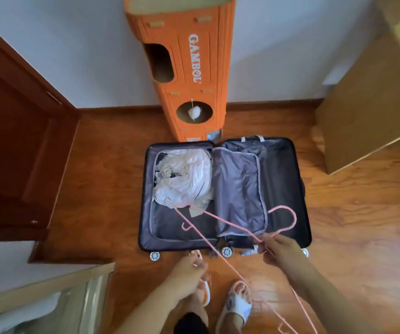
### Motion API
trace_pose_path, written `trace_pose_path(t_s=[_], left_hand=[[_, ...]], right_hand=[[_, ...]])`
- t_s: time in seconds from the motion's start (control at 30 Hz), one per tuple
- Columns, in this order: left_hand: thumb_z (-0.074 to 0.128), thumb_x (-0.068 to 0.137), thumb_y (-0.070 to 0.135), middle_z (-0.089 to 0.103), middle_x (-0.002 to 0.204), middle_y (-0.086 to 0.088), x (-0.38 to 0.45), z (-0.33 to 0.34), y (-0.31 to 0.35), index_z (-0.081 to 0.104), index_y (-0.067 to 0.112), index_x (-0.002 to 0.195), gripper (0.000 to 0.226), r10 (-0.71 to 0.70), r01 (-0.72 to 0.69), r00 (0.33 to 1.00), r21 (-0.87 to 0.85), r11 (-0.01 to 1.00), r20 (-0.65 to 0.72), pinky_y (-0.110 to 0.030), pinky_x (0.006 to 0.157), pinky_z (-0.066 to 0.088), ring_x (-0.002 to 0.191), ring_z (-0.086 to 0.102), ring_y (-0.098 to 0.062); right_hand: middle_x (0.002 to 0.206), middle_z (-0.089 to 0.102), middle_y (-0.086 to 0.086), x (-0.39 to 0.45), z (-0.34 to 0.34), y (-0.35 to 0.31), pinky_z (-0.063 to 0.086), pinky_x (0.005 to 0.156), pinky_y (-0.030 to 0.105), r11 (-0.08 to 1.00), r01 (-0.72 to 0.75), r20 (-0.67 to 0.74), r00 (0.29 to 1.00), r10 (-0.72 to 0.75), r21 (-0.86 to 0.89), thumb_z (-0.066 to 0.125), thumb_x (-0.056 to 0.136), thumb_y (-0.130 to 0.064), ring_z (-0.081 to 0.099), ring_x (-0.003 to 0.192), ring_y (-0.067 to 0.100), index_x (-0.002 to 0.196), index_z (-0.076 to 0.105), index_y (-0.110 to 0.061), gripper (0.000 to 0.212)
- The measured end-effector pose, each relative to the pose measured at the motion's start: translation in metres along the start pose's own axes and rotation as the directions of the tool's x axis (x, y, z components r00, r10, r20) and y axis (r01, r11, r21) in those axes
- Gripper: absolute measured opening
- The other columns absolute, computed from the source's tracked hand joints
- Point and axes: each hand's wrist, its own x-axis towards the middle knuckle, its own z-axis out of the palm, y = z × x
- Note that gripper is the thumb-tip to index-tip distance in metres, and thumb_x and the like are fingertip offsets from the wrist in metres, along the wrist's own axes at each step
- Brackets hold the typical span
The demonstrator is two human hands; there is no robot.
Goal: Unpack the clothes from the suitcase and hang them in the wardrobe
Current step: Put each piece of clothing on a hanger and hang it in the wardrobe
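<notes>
Quickly, by item:
suitcase: dark hard-shell suitcase (pixel 288 165) lies open flat on the floor, both halves up, small white wheels at the near edge.
clothes: crumpled white clothes (pixel 184 177), soft and creased, heaped in the far part of the suitcase's left half; dark lining bare below them.
divider: grey quilted fabric divider flap (pixel 238 189) with a zip edge, lying over the middle and right half.
hanger: thin pink wire-like hanger (pixel 208 214), curved hook over the right half, long arms running over the suitcase and down past the feet.
right hand: right hand (pixel 278 249) pinches the hanger at its neck just below the hook, fingers curled round it.
left hand: left hand (pixel 189 268) near the suitcase's near edge, fingers curled; holding something or not — cannot tell.
floor: glossy reddish wood-plank floor (pixel 363 213).
cat house: tall orange cardboard cat house (pixel 182 68) marked GAMBOL, round and oblong cut-outs, against the white wall.
feet: white slippers (pixel 238 302) on.
</notes>
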Motion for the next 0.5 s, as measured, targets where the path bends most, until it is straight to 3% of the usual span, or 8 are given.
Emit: trace_pose_path(t_s=[0.1,0.2,0.27,0.37,0.5], left_hand=[[0.053,0.095,0.024,0.071,0.084,-0.007,0.112,-0.021,-0.009,0.063,0.016,0.083,0.018,-0.007,0.013,0.999,0.146,0.989,-0.038,-0.03,0.069,0.047,0.076,0.064,-0.019],[0.052,0.088,0.017,0.068,0.086,-0.01,0.251,-0.039,-0.01,0.062,0.012,0.08,0.014,0.025,0.012,0.993,0.315,0.949,-0.113,-0.038,0.079,0.051,0.09,0.067,-0.032],[0.049,0.097,0.017,0.066,0.103,-0.011,0.335,-0.05,0.002,0.064,0.014,0.096,0.015,0.104,-0.025,0.985,0.478,0.878,-0.139,-0.037,0.086,0.047,0.106,0.062,-0.035],[0.051,0.102,0.027,0.049,0.137,-0.017,0.451,-0.068,0.029,0.05,0.013,0.138,0.039,0.209,-0.082,0.967,0.597,0.798,-0.147,-0.036,0.093,0.046,0.118,0.056,-0.036],[0.05,0.103,0.031,0.032,0.153,-0.019,0.576,-0.079,0.065,0.047,0.028,0.149,0.046,0.32,-0.14,0.936,0.684,0.716,-0.143,-0.03,0.103,0.04,0.132,0.047,-0.038]], right_hand=[[0.074,0.071,0.003,0.082,-0.002,0.03,0.049,0.071,0.033,0.998,-0.036,-0.216,0.975,0.045,0.045,0.059,0.094,-0.01,0.061,0.064,0.013,0.083,0.077,-0.012,0.02],[0.074,0.067,0.006,0.183,0.01,0.068,0.045,0.067,0.032,0.986,-0.085,-0.331,0.935,0.128,0.14,0.061,0.087,-0.015,0.058,0.061,0.014,0.079,0.075,-0.012,0.017],[0.074,0.06,0.009,0.246,0.025,0.087,0.042,0.06,0.029,0.97,-0.089,-0.391,0.904,0.174,0.227,0.059,0.089,-0.013,0.051,0.06,0.017,0.08,0.071,-0.011,0.015],[0.074,0.062,0.005,0.326,0.045,0.107,0.044,0.058,0.026,0.966,-0.058,-0.445,0.879,0.168,0.251,0.057,0.093,-0.013,0.054,0.059,0.015,0.089,0.071,-0.013,0.015],[0.074,0.065,0.005,0.396,0.065,0.131,0.047,0.061,0.026,0.973,-0.017,-0.491,0.861,0.131,0.229,0.054,0.097,-0.011,0.057,0.057,0.014,0.086,0.069,-0.018,0.02]])
